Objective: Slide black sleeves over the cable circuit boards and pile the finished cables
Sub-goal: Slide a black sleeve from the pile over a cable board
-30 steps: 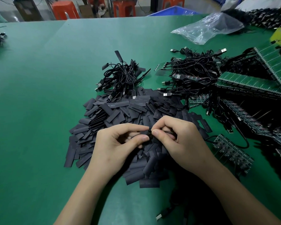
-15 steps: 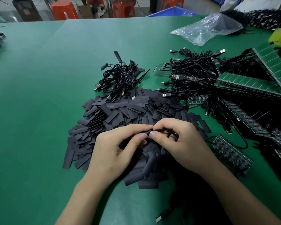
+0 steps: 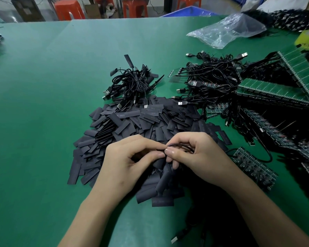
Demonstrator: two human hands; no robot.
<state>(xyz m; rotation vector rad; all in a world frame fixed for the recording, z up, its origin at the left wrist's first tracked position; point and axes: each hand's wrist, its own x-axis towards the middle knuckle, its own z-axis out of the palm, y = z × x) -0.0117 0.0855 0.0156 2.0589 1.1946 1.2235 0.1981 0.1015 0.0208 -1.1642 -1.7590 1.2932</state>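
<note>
My left hand (image 3: 128, 163) and right hand (image 3: 200, 157) are together, fingertips touching, above the near edge of the sleeve pile (image 3: 132, 125). The right thumb and forefinger pinch a thin, glossy black cable (image 3: 178, 144) that arches in a small loop over the knuckles. The left thumb and forefinger close on the same spot, and my fingers hide whatever sits at the cable's end.

The sleeves are flat, matte, dark grey rectangles, heaped loosely. Some carry faint pale print, too blurred to read.

At 3 o'clock lies a dark strip of circuit boards (image 3: 253, 166) with a cable running off it. At 12 o'clock, just past the sleeves, sits the pile of sleeved cables (image 3: 132, 86), with metal USB plugs showing. At 1 o'clock lies a bigger tangle of cables (image 3: 212, 79), beside ribbed green board panels (image 3: 268, 91) at 2 o'clock. Farther off lies a crumpled clear plastic bag (image 3: 227, 31), all on the smooth green table (image 3: 52, 77). Orange stools (image 3: 68, 9) stand beyond.
</note>
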